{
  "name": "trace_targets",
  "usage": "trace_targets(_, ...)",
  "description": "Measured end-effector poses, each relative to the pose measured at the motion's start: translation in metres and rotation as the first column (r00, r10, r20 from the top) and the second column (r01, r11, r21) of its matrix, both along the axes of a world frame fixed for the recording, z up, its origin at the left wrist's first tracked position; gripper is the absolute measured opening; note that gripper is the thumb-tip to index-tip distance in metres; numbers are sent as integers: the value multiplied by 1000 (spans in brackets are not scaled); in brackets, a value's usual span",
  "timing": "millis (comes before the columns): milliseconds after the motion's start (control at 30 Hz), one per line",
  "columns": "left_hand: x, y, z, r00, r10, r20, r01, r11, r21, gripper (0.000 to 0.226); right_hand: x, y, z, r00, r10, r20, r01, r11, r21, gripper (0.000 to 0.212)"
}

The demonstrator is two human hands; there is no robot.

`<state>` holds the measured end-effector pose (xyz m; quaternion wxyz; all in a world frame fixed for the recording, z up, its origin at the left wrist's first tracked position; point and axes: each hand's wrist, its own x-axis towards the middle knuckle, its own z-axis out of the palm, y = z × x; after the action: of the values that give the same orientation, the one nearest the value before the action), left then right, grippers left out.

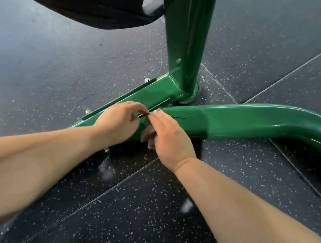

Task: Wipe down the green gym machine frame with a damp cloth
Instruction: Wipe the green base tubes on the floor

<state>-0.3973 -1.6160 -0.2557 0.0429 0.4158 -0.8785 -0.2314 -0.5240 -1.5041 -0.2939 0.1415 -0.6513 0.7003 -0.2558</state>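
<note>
Glossy green frame [241, 121] under left hand [117, 122] and right hand [170, 139]. Pinkish-brown cloth [148, 134] beneath right hand. Floor [150, 206] around the hands black, white-speckled. Black pad [84, 4] beyond left hand.

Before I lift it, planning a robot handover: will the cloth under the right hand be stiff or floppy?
Probably floppy: the cloth bunches in folds beneath the right hand. Likely light: the palm nearly covers it.

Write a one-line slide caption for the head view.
Right hand presses a cloth onto the green frame near the floor, while the left hand pinches at the frame's bolted plate.
</note>
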Motion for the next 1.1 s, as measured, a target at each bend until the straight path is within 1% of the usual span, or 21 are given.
trace_targets(67,-3,6,-7,995,-101,16,102,993,-53,39,-3,1,3,999,40,25,-42,996,79,50)
trace_targets(133,4,3,-15,990,-136,27,139,983,-123,39,3,-2,4,991,129,23,-131,968,215,53)
trace_targets(233,18,-15,-13,997,-8,76,21,986,-165,47,17,-11,-1,980,140,-140,-98,958,271,60)
trace_targets(300,23,-23,-8,988,25,151,-7,993,-120,54,13,-11,-4,975,112,-193,-56,960,275,62)
trace_targets(367,22,-24,-4,979,-41,201,51,998,-42,59,-8,0,-3,979,-8,-204,68,955,287,63)
trace_targets(433,13,-23,0,974,-85,210,85,996,12,61,-42,15,-3,947,-228,-227,287,917,277,61)
trace_targets(500,6,-20,0,973,-90,211,83,996,41,64,-70,21,0,862,-438,-256,500,816,291,58)
trace_targets(567,4,-22,0,969,-77,235,56,994,94,69,-69,10,4,781,-566,-262,624,720,304,57)
trace_targets(600,5,-23,1,965,-82,250,52,991,124,72,-58,-1,8,782,-573,-245,623,710,328,58)
trace_targets(633,5,-24,1,961,-95,261,58,988,146,75,-43,-13,11,822,-532,-204,568,742,355,58)
trace_targets(700,6,-30,2,953,-127,276,85,983,161,77,-6,-30,14,942,-320,-105,334,850,408,64)
trace_targets(733,6,-33,2,949,-136,283,93,983,160,76,6,-32,15,971,-227,-68,234,868,438,68)
trace_targets(767,6,-36,2,949,-135,284,92,983,159,75,7,-32,14,981,-185,-53,189,876,444,70)
trace_targets(800,7,-38,2,950,-134,281,91,983,161,75,0,-29,12,981,-189,-42,190,892,410,67)
trace_targets(867,7,-36,1,951,-141,274,97,981,168,76,-30,-11,3,952,-295,-86,307,922,237,47)
trace_targets(900,7,-34,0,950,-145,278,100,981,168,77,-51,-3,0,916,-373,-149,395,904,165,38)
trace_targets(933,8,-32,-1,948,-143,283,98,981,168,77,-70,3,-1,857,-456,-240,495,858,137,36)
trace_targets(1000,10,-30,-2,953,-131,272,89,983,160,78,-95,3,-4,730,-564,-385,660,728,185,48)
trace_targets(1033,11,-30,-2,957,-127,261,87,984,157,79,-93,-6,-5,703,-590,-398,695,689,207,54)
trace_targets(1067,12,-30,-3,961,-122,250,85,984,155,79,-79,-16,-2,719,-587,-371,684,692,231,61)
trace_targets(1100,12,-31,-4,964,-115,241,82,986,144,78,-58,-24,3,775,-544,-322,626,731,272,67)
